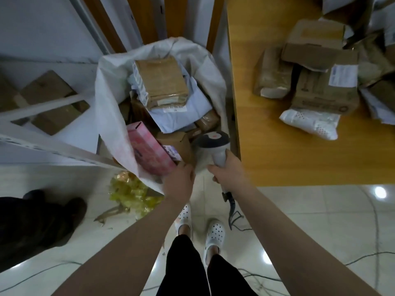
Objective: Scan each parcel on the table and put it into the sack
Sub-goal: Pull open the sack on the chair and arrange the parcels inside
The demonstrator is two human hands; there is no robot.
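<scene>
A white sack (111, 86) stands open on the floor left of the wooden table (277, 146), filled with several parcels. A taped brown parcel (164, 80) lies on top. My left hand (178, 180) is at the sack's near rim and holds the end of a pink box (147, 152) that leans inside the sack. My right hand (228, 169) grips the handle of a grey barcode scanner (211, 139), which hangs over the sack's right side. On the table lie several brown cardboard parcels (320, 88) and a white plastic mailer (312, 122).
A white metal shelf frame (53, 144) with brown boxes (49, 86) behind it stands at the left. Yellow plastic wrap (130, 193) lies on the tiled floor by the sack. A dark object (32, 223) sits at the lower left. The scanner's cable (233, 212) trails over the floor.
</scene>
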